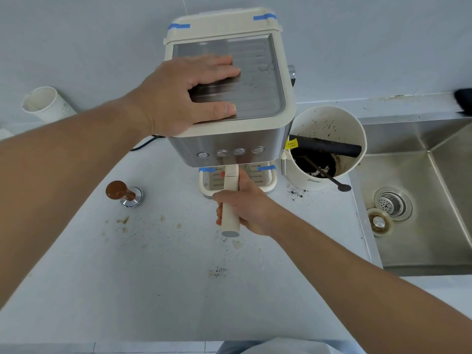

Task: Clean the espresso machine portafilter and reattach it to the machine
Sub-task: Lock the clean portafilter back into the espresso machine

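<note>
The cream and steel espresso machine (265, 129) stands at the back of the white counter. My left hand (184, 95) lies flat on its ribbed steel top, fingers spread, holding nothing. The portafilter's cream handle (231, 200) sticks out toward me from under the machine's front, above the drip tray (268, 183). My right hand (245, 208) is wrapped around that handle from the right. The portafilter's basket end is hidden under the machine.
A cream knock box (329, 123) with black grounds and a dark bar stands right of the machine; a long spoon (339, 185) leans out of it. A wooden-knobbed tamper (124, 194) lies left. A steel sink (419, 195) is at right. Coffee specks dot the counter (153, 264).
</note>
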